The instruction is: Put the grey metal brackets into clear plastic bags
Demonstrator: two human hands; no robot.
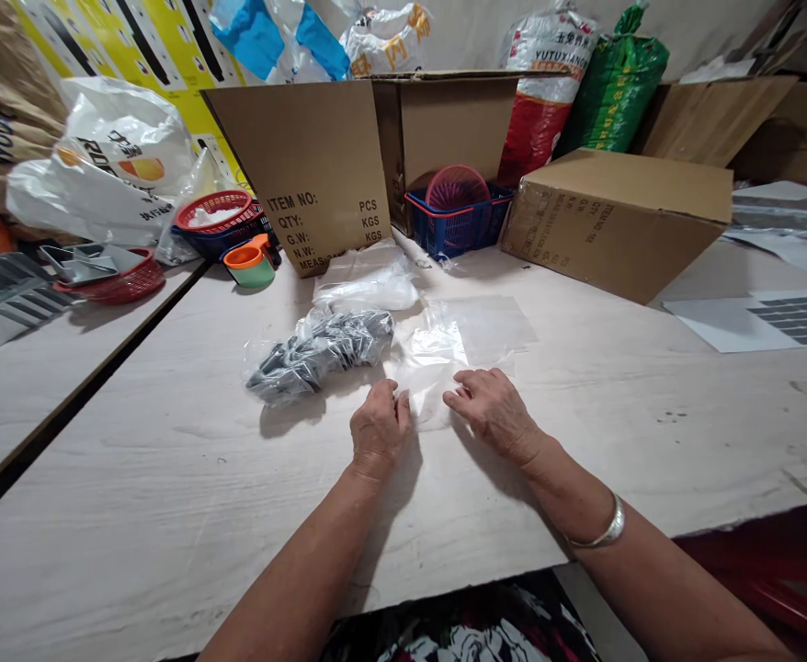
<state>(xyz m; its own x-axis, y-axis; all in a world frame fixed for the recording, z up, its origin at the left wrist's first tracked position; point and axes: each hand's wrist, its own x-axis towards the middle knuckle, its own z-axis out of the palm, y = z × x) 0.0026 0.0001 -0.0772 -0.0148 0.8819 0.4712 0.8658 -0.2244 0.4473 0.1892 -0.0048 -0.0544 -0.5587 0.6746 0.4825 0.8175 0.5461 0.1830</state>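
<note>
A clear plastic bag point(432, 354) lies flat on the pale table, its near end between my two hands. My left hand point(381, 425) is closed at the bag's left edge, thumb and fingers pinching the film. On the other side, my right hand point(493, 410) rests over the bag's right edge with its fingers curled; whether they grip the film I cannot tell. More clear bags point(496, 322) lie flat just behind. Left of my left hand sits a row of dark parts wrapped in clear plastic point(324, 354). Behind it is a heap of folded clear plastic bags point(369, 276).
An open carton point(327, 175) stands at the back, beside a blue basket point(451, 221). Another carton point(614, 216) leans to its right. At the left are a red basket point(118, 280) with grey parts and an orange-and-green cup point(250, 264). Printed sheets point(713, 322) lie at right.
</note>
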